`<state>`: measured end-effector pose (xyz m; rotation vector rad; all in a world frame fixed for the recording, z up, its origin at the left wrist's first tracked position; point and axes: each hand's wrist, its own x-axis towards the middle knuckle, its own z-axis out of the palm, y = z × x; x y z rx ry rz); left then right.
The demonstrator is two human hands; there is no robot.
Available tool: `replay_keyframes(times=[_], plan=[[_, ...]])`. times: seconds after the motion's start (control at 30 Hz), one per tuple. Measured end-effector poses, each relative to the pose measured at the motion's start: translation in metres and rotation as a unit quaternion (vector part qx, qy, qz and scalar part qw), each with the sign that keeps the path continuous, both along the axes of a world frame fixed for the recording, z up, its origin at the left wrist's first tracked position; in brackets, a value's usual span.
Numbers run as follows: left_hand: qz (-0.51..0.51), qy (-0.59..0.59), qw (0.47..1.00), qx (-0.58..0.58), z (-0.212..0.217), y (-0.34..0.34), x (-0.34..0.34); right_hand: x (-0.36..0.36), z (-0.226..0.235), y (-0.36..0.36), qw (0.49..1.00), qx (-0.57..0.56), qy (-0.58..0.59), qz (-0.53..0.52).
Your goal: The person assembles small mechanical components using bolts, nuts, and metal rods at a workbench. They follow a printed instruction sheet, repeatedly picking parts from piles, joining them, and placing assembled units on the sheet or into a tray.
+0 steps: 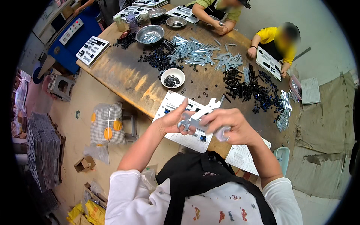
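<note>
In front of my body, both hands are over a white board point(180, 98) printed with parts and carrying black and blue pieces. My left hand point(173, 119), thumb raised, is curled under the ends of some silvery metal pieces that look like wrenches. My right hand point(234, 124) grips an open-ended wrench point(208, 108) whose jaw points up toward the table. Below its fingers sticks out another wrench end point(223, 134), smeared by motion. How many wrenches lie between the hands is hidden by the fingers. Just beyond stands a white bowl point(173, 78) of small black rings.
The wooden table point(123, 82) bears piles of wrenches point(195, 51), black bolts point(240, 84) and blue-black nuts point(268, 90). A steel bowl point(150, 34) stands farther back. Two people work across the table, one holding a board point(268, 63). Left are a wrapped bundle point(107, 123) and stacked cardboard point(44, 150).
</note>
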<state>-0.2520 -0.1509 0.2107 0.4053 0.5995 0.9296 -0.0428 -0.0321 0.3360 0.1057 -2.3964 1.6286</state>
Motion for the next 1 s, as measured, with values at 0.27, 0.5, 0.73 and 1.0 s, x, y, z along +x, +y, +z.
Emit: replay_keyframes(times=[0.27, 0.5, 0.73, 1.0], plan=[[-0.154, 0.034, 0.975, 0.157, 0.018, -0.021, -0.005, -0.005, -0.024, 0.013, 0.999, -0.001, -0.047, -0.016], [-0.107, 0.072, 0.987, 0.099, -0.003, -0.039, -0.013, 0.007, -0.028, 0.009, 0.959, 0.255, -0.062, -0.105], [-0.144, -0.06, 0.988, 0.004, -0.043, -0.054, 0.012, 0.016, -0.092, -0.025, 0.962, 0.255, -0.101, -0.001], [-0.003, -0.033, 0.97, -0.242, -0.174, -0.107, 0.089, 0.049, -0.202, -0.061, 0.903, 0.2, -0.38, 0.022]])
